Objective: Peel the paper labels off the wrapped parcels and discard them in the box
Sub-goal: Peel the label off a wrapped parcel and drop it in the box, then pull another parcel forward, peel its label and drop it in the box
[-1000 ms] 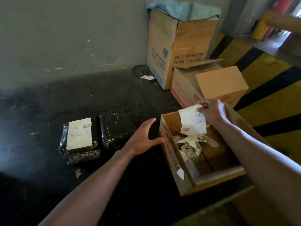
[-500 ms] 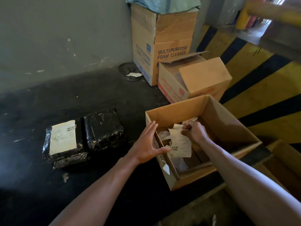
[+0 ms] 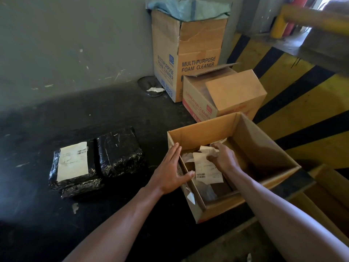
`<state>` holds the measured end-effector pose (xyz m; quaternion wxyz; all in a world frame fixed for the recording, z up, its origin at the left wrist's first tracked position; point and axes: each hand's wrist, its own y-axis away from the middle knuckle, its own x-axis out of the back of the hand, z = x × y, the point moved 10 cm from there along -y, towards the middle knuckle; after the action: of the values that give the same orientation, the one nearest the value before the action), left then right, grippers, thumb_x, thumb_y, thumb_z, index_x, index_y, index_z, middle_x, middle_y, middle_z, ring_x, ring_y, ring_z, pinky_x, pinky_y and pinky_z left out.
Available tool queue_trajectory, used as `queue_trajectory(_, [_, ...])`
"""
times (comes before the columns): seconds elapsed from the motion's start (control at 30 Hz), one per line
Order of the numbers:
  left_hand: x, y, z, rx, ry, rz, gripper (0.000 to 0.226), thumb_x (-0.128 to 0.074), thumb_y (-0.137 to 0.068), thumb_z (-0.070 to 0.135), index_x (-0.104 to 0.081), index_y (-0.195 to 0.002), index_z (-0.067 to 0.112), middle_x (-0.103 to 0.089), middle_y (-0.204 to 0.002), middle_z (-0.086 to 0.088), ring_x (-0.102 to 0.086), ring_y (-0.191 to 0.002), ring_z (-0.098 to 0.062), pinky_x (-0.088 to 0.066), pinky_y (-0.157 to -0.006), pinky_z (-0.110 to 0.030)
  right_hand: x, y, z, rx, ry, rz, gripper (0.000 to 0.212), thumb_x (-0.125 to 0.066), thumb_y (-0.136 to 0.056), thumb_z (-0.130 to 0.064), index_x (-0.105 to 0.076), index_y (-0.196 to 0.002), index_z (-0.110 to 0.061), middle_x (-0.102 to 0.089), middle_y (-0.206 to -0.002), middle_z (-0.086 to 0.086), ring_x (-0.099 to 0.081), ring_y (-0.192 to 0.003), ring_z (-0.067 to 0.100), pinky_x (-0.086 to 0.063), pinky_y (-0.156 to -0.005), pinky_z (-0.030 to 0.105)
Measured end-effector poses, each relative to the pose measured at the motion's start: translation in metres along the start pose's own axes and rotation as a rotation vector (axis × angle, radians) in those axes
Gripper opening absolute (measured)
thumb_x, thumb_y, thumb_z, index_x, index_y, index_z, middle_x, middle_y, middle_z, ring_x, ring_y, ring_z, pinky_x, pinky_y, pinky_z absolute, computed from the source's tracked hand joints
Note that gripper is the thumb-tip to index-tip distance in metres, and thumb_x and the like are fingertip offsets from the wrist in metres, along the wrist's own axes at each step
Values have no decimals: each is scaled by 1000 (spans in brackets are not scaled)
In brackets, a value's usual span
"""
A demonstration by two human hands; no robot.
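Two black-wrapped parcels lie on the dark floor at left. The left parcel (image 3: 74,168) carries a white paper label (image 3: 73,161) with a barcode; the right parcel (image 3: 120,151) shows bare black wrap. An open cardboard box (image 3: 264,148) stands at centre right with crumpled labels inside. My right hand (image 3: 223,157) is down inside the box, fingers closed on a peeled white label (image 3: 206,170). My left hand (image 3: 171,172) rests flat and open against the box's left wall, thumb over the rim.
A tall "Multi-Purpose Foam Cleaner" box (image 3: 187,53) and a smaller lubrication cleaner box (image 3: 226,95) stand behind by the grey wall. A round metal lid (image 3: 151,88) with a paper scrap lies near them. Yellow and black striped floor (image 3: 302,95) runs at right.
My right hand has lowered the peeled label from above the box down into it. My left hand has come against the box's left wall.
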<state>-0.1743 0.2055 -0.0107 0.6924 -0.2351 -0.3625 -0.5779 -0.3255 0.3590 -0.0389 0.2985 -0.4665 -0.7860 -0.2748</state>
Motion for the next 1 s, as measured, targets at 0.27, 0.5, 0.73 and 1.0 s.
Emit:
queue_trajectory(0.27, [38, 11, -36, 91, 161, 176, 100, -60, -87, 62, -5, -160, 22, 0, -167, 7, 0, -151, -8, -18, -122, -42, 19, -4, -65, 166, -44, 103, 51, -75, -89, -28, -57, -135, -13, -61, -135, 9, -57, -126, 24, -50, -97, 36])
queue_trajectory(0.5, [110, 44, -115, 260, 212, 363, 92, -62, -90, 57, -13, -159, 21, -12, -166, 5, -13, -150, -10, -18, -117, -29, -13, -30, -158, 279, -31, 71, 53, -76, -87, -35, -59, -133, -15, -64, -130, 5, -58, -122, 22, -47, -100, 35])
queue_trajectory(0.73, [151, 70, -206, 539, 369, 506, 94, -66, -84, 60, -21, -158, 22, -32, -159, -1, -33, -145, -20, -31, -116, -40, -100, -44, -233, 318, 47, -105, 58, -70, -91, -38, -52, -143, -18, -58, -135, 3, -53, -126, 20, -46, -98, 33])
queue_trajectory(1.0, [136, 43, -258, 673, 450, 465, 79, -76, -80, 43, -35, -146, 32, -54, -136, 5, -56, -123, -17, -45, -95, -31, -230, -48, -221, 117, 125, -423, 93, -69, -86, -56, -24, -159, -20, -39, -159, 8, -38, -146, 26, -34, -114, 39])
